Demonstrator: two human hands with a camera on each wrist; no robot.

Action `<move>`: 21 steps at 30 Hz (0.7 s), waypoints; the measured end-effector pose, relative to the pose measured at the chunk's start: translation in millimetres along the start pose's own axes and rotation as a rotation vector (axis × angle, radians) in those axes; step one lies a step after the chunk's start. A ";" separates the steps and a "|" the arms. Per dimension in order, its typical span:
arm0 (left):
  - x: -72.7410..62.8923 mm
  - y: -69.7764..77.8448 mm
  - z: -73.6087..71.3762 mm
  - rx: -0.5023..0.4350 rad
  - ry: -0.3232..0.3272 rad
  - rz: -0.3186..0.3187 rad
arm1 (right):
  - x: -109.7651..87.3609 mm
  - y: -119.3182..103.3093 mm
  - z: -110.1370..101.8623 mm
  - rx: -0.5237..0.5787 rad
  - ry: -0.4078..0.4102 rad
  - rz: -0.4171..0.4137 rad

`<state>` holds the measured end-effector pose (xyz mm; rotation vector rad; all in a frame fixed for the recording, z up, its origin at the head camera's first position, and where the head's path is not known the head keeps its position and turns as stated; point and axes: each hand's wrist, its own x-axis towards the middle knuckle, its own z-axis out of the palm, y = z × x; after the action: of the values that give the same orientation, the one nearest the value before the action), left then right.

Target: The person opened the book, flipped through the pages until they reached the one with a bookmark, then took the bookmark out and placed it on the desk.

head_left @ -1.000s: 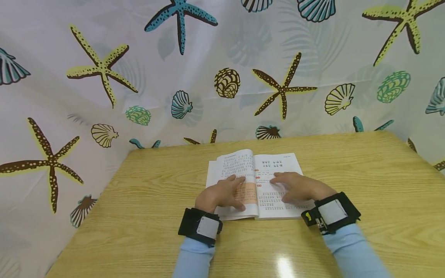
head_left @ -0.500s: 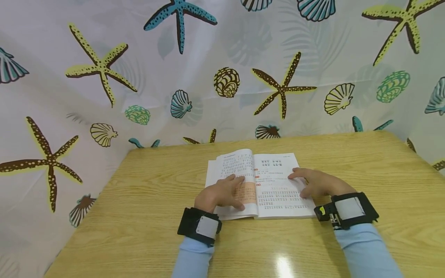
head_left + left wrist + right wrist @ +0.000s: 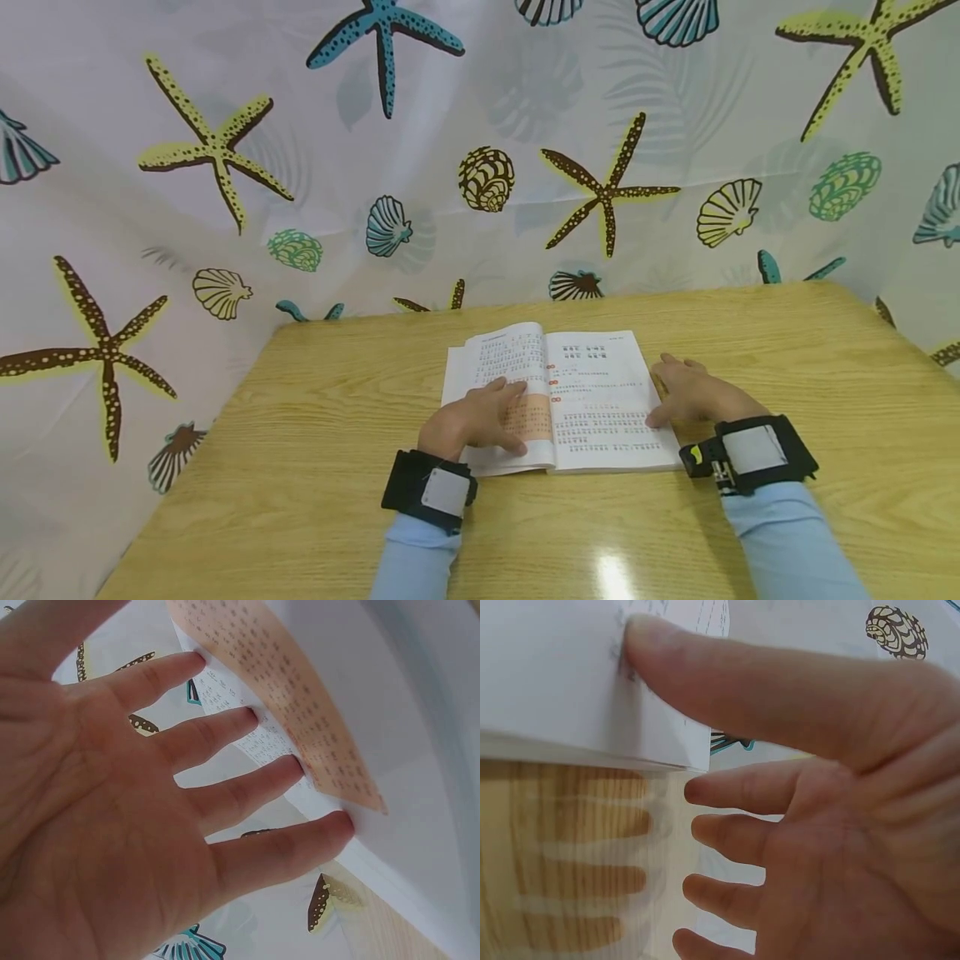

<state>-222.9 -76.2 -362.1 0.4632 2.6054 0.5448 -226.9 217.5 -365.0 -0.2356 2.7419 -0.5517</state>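
Observation:
An open book (image 3: 596, 417) with printed text lies on the wooden table, and its left page carries an orange block of text. My left hand (image 3: 474, 421) rests on that left page with its fingers spread. In the left wrist view, the fingertips of the left hand (image 3: 142, 795) touch the paper around the orange block (image 3: 300, 712). At the book's right edge is my right hand (image 3: 697, 396). Its thumb (image 3: 727, 675) touches the right page in the right wrist view, while the other fingers extend beside the page edge, apart from the paper.
The wooden table (image 3: 315, 433) extends around the book on all sides. Behind it and at both sides hangs a white cloth (image 3: 435, 167) printed with starfish and shells. Both wrists wear black straps (image 3: 765, 454) over light blue sleeves.
My right hand has slid rightward from the middle of the right page to its outer edge, and its fingers have moved off the paper. The left hand has stayed in place.

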 end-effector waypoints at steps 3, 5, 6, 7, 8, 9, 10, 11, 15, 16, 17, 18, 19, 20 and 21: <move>-0.2 -0.7 -0.3 -0.013 -0.004 0.006 | 0.3 0.5 -0.7 0.023 -0.013 0.018; -0.3 -1.0 -0.5 -0.020 -0.006 0.008 | 0.0 0.3 -0.9 0.046 -0.021 0.027; -0.2 -1.3 -0.4 -0.020 -0.008 0.008 | -0.2 -0.2 -0.9 0.049 -0.022 0.025; -0.2 -1.4 -0.5 -0.018 -0.007 0.008 | -0.5 -0.8 -1.0 0.047 -0.021 0.022; -0.4 -1.7 -0.5 -0.018 -0.006 0.008 | -0.6 -1.6 -0.8 0.044 -0.020 0.021; -0.4 -1.9 -0.4 -0.015 -0.006 0.006 | -0.8 -2.6 -0.7 0.036 -0.018 0.015; -0.3 -1.9 -0.3 -0.014 -0.006 0.006 | -1.1 -3.8 -0.7 0.021 -0.014 0.009; -0.4 -1.8 -0.2 -0.013 -0.005 0.006 | -1.2 -5.1 -0.7 0.002 -0.011 0.004; 0.1 -1.3 0.4 -0.018 -0.007 0.007 | -1.4 -11.2 0.1 -0.059 0.000 0.010; 0.3 -1.4 0.5 -0.018 -0.007 0.008 | -1.3 -12.6 0.5 -0.068 -0.001 0.020; 0.2 -1.6 0.4 -0.017 -0.008 0.008 | -1.2 -13.9 0.5 -0.072 -0.003 0.030; 0.2 -1.7 0.3 -0.016 -0.010 0.007 | -1.2 -14.7 0.6 -0.076 -0.001 0.035; 0.1 -1.7 0.0 -0.016 -0.011 0.007 | -1.1 -15.5 0.5 -0.087 0.008 0.028; 0.5 -1.8 -0.2 -0.014 -0.011 0.006 | -1.3 -15.8 -0.2 -0.089 0.015 0.019; 0.7 -1.9 -0.8 -0.017 -0.011 0.007 | -1.7 -16.2 -1.1 -0.075 0.030 0.006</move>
<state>-224.3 -77.7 -362.5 0.4682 2.5878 0.5646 -224.2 203.5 -357.1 -0.2395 2.7948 -0.4548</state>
